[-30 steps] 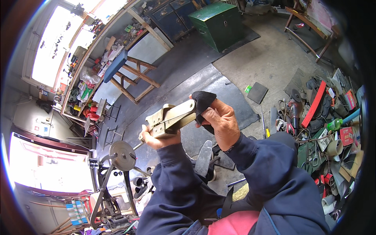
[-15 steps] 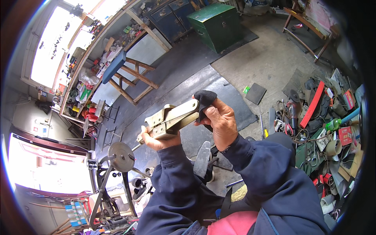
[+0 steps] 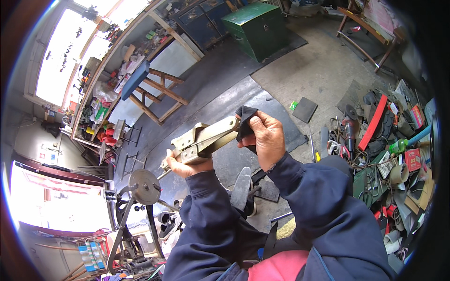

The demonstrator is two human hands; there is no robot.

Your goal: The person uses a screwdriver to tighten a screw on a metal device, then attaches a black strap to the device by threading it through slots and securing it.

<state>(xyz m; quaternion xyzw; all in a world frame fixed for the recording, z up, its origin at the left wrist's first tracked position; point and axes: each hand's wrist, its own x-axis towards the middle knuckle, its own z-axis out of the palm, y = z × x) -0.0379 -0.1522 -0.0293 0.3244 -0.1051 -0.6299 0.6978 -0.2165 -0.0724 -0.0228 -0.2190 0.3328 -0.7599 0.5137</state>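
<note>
A long metal bracket or hinge-like part (image 3: 206, 139), pale brass in colour with rivets and a rounded far end, is held up before me, tilted up to the right. My left hand (image 3: 189, 166) is wrapped round its lower left end. At its rounded end, my right hand (image 3: 266, 136) pinches a folded black cloth (image 3: 245, 122), which lies against or just beside the metal. The left fingers are partly hidden behind the part.
A hand-cranked machine with a round wheel (image 3: 144, 187) stands to the left. Beyond are a blue-topped wooden stool (image 3: 136, 79) and a green chest (image 3: 255, 33). Tools, including an angle grinder (image 3: 349, 126), and scraps are heaped on the right.
My right hand has shifted slightly right with the black cloth, which now covers less of the rounded end. The metal part has moved slightly left.
</note>
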